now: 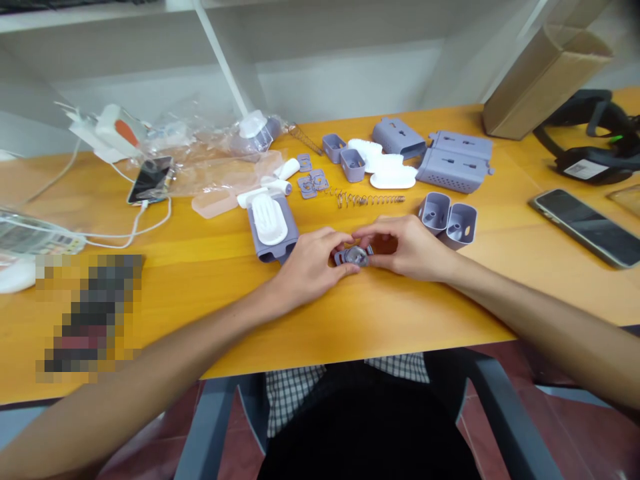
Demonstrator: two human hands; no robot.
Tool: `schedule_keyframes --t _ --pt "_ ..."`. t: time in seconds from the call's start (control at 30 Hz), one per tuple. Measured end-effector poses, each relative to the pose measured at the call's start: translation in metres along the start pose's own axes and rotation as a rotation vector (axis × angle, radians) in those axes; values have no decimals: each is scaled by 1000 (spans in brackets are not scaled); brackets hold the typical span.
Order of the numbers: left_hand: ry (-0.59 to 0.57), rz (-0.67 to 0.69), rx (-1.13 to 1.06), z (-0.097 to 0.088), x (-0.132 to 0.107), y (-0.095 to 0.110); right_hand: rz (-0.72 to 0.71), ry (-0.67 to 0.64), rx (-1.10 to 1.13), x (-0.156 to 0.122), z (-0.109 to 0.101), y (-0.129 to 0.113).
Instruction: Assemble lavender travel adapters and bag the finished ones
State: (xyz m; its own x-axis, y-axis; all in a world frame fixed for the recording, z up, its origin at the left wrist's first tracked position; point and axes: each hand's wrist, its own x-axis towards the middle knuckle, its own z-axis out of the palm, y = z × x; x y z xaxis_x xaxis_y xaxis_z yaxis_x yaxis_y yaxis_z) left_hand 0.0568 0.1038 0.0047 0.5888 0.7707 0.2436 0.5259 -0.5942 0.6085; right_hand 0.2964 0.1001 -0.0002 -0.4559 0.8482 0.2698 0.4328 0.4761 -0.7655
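Note:
Over the front of the wooden table, both my hands pinch a small grey plastic piece with a coiled metal spring [357, 256] at its middle. My left hand [317, 261] grips its left side between thumb and fingers. From the right, my right hand [407, 248] closes on its other edge. Left of them lies a grey plastic housing [291, 244] with a white oval brush-like part [270, 219] on top. Two grey cups [461, 225] with centre posts stand close behind my right hand. Long coil springs [373, 199] and flat grey plates [313, 183] lie farther back.
More grey housings [455, 163] and white oval parts [394, 175] lie at the back. Clear plastic bags [215, 175], a charging phone [150, 179] and cables fill the left. A cardboard box [540, 80], black headset [590, 143] and another phone [590, 223] are right.

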Motion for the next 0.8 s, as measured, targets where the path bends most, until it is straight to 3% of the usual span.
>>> schedule_keyframes --t 0.17,0.4,0.57,0.8 --pt "79 -65 -153 1 -2 -2 32 84 116 -1 10 1" --pt "10 -305 -725 1 -3 -4 141 115 386 -1 13 1" --pt "-3 -364 -866 0 -3 4 56 167 221 -3 12 -2" --pt "105 -414 -893 6 -4 13 -145 179 40 -4 11 -7"
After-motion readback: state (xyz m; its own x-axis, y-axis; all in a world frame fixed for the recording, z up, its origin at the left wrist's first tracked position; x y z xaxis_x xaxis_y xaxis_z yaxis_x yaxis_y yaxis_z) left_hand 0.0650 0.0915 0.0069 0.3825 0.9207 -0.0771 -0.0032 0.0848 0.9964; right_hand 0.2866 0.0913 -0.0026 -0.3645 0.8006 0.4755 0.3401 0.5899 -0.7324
